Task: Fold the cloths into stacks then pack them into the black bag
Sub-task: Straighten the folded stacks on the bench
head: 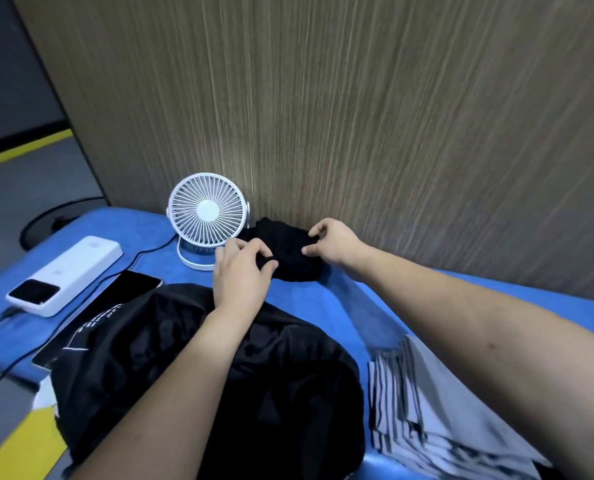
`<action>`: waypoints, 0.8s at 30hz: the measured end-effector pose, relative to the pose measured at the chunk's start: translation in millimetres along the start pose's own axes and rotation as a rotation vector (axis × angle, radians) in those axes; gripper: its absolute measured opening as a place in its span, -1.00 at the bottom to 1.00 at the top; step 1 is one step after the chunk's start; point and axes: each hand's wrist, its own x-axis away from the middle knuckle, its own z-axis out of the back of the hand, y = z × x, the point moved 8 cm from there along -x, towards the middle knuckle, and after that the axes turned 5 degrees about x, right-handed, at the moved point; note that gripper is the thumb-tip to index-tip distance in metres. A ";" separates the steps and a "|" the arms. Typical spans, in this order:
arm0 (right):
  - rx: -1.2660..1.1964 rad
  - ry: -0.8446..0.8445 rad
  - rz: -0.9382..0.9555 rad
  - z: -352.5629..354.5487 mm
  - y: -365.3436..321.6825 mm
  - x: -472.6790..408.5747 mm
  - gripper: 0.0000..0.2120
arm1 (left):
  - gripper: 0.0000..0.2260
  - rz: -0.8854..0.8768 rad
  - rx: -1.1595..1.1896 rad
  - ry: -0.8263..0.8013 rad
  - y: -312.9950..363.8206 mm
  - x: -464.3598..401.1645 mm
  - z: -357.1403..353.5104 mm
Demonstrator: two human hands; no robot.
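**Both hands on a small black cloth at the far edge of the blue surface**

The small black cloth (285, 249) lies bunched against the wood-grain wall panel (392, 116), just beside the white desk fan (207, 216). The left hand (241, 275) grips its near-left edge with curled fingers; the right hand (333, 242) pinches its right side. The hands sit apart, the cloth between them.

Room to move is tight at the back: wall behind, fan touching or nearly touching the cloth on the left. To the right of the cloth the blue surface (375, 299) runs bare along the wall.

Nearer the person, a large black garment or bag (219, 382) lies heaped under the left forearm; which it is cannot be told. A striped white cloth (423, 410) lies at the near right, under the right forearm.

On the left sit a white power bank (65, 275) and a dark phone (132, 289), cables trailing off the edge. Beyond the edge, grey floor with a yellow stripe (22, 154).
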 end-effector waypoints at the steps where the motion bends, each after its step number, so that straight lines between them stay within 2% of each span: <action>1: -0.033 0.007 -0.022 1.1 1.9 0.7 -0.66 | -0.91 -0.021 0.012 0.021 1.8 0.6 1.4; 4: -0.094 -0.010 -0.079 3.0 5.6 6.6 -0.65 | -0.91 -0.058 0.055 0.022 7.0 2.3 1.5; 8: -0.192 -0.099 -0.069 4.7 -2.2 18.2 -0.90 | -0.73 -0.061 0.037 -0.051 9.3 3.3 -5.3; 13: -0.384 -0.196 -0.047 12.2 -16.1 35.3 -0.87 | -0.42 -0.020 0.007 -0.086 8.1 3.4 -17.6; 16: -0.442 -0.201 -0.032 24.7 -20.8 43.5 -0.83 | -0.31 0.007 0.036 -0.062 11.2 2.8 -23.3; 18: -0.453 -0.192 -0.036 36.5 -21.5 50.1 -0.85 | -0.34 0.041 0.085 -0.019 13.0 2.4 -24.3; 22: -0.471 -0.157 -0.014 63.6 -17.0 61.6 -0.85 | -0.73 0.012 0.072 0.012 28.8 6.2 -27.9; 24: -0.508 -0.094 -0.006 80.9 -10.4 64.2 -0.81 | -0.77 -0.010 0.100 0.034 38.1 8.1 -28.8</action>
